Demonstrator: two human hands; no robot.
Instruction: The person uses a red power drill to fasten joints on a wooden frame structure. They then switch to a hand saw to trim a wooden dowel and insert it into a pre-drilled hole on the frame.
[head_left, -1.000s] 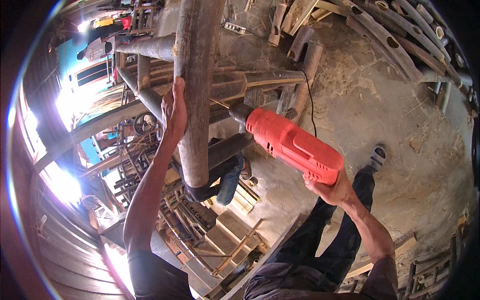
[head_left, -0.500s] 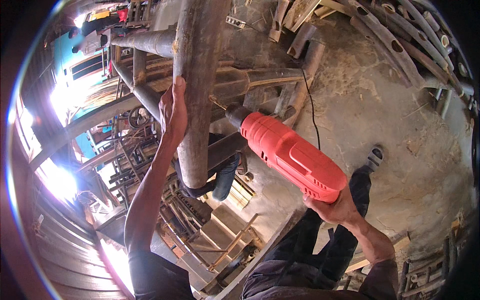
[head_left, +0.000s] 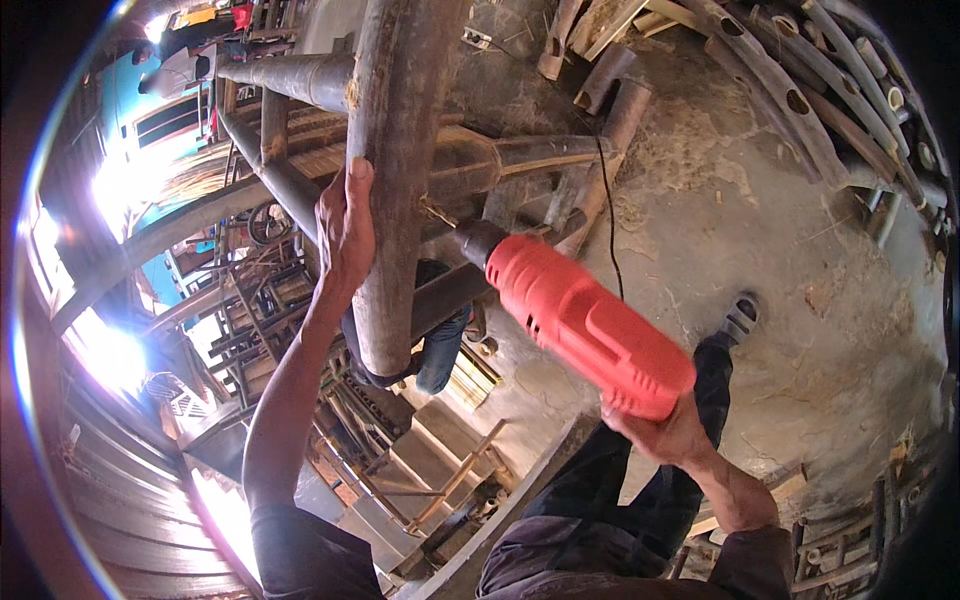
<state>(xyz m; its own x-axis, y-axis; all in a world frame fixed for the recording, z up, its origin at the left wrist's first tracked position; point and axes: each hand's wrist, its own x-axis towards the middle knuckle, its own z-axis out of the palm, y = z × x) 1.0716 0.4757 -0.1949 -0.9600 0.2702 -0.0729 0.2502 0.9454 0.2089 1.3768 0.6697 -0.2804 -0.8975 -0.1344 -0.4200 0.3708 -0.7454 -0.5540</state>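
A thick grey-brown bamboo pole [head_left: 395, 200] runs from the top of the view down to a rounded lower end. My left hand [head_left: 345, 232] grips its left side, thumb lying along the surface and the other fingers mostly hidden. In my right hand [head_left: 660, 432] is a red power drill [head_left: 590, 325], held by its rear end. The drill slants up and left, with its dark chuck [head_left: 482, 243] near the pole. A thin drill bit [head_left: 440, 214] reaches the pole's right side, where pale shavings show; how deep it sits I cannot tell.
Other bamboo poles [head_left: 290, 80] join the held one in a frame. A black cord [head_left: 610, 220] hangs behind the drill. Cut bamboo [head_left: 770, 90] is piled at the upper right. A person's jeans-clad leg [head_left: 440, 350] shows behind the pole; my sandalled foot [head_left: 740, 315] stands on the concrete floor.
The drill's front end has shifted slightly down and right, and a little more of the pale shavings shows at the bit. My left hand keeps its place on the pole.
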